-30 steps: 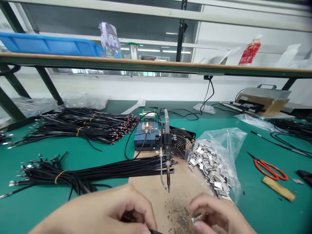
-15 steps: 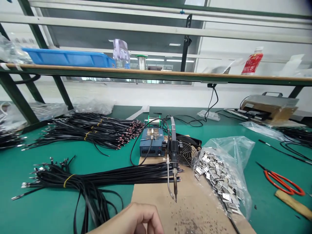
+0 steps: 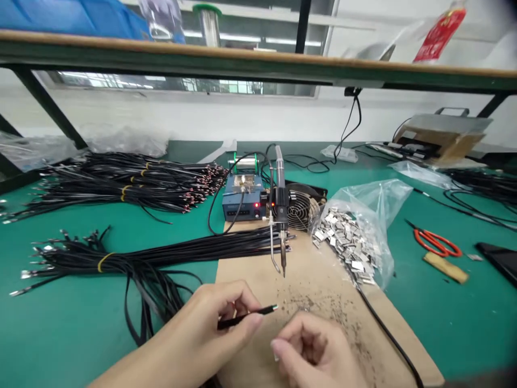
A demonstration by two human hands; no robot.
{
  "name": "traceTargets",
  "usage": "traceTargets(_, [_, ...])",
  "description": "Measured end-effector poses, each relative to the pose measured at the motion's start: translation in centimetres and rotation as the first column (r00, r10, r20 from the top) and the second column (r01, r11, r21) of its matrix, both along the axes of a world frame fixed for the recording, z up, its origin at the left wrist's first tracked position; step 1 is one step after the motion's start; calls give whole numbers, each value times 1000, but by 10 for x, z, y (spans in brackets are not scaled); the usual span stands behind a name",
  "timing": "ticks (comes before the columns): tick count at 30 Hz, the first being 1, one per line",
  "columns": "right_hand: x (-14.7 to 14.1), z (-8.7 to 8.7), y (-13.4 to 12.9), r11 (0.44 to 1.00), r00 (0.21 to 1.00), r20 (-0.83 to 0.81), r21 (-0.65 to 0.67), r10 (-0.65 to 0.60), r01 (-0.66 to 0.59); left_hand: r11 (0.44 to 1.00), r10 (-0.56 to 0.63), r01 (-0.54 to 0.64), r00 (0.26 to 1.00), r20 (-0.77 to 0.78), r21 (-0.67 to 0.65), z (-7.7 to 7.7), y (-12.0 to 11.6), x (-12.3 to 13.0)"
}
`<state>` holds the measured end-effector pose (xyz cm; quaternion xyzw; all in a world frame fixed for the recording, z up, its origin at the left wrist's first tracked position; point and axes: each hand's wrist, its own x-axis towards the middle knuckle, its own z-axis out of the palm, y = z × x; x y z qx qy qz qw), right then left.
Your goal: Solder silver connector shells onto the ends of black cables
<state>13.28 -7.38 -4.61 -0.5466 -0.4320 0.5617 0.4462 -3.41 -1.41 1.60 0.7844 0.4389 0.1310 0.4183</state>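
My left hand (image 3: pixel 228 318) is closed on a black cable (image 3: pixel 266 310), whose cut end, with small light-coloured wire tips, points right. Close by on the right, my right hand (image 3: pixel 311 347) is pinched shut; a tiny pale bit shows at its fingertips, too small to name. Both hands are over a brown cardboard sheet (image 3: pixel 246 272). Above them stands a soldering iron (image 3: pixel 281 215) in an upright holder, tip down. Behind it sits a blue soldering station (image 3: pixel 242 199) with a red light. A clear bag of small metal connectors (image 3: pixel 351 242) lies to the right.
Bundled black cables (image 3: pixel 161 250) lie left, with a larger pile (image 3: pixel 133 183) behind. A round fan (image 3: pixel 301 209) sits behind the iron. Orange-handled scissors (image 3: pixel 438 241), a tan block (image 3: pixel 446 267) and a black flat object (image 3: pixel 498 264) lie right. A shelf (image 3: pixel 258 62) crosses overhead.
My view has tilted down. My right hand has come into view. The black cable now shows in my left hand, and red lights now show at the soldering station.
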Motion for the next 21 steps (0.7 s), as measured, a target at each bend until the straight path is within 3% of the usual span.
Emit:
traceTargets(7, [-11,6,4,988,983,-169,121,-73,95,995,-68,74,994,-82,65,0,-6,0])
traceTargets(12, [-13,0,6,973,976,-163,159,-141,167,987,-82,101,985,-151,121,6,-8,3])
traceTargets(18, [-11,4,-1,972,971,-193,158,-142,173,976,-116,143,980,-164,164,-4,-11,-4])
traceTargets(21, [-20,11,-4,962,945,-248,113,-215,249,982,-94,113,987,-130,149,-6,-11,-4])
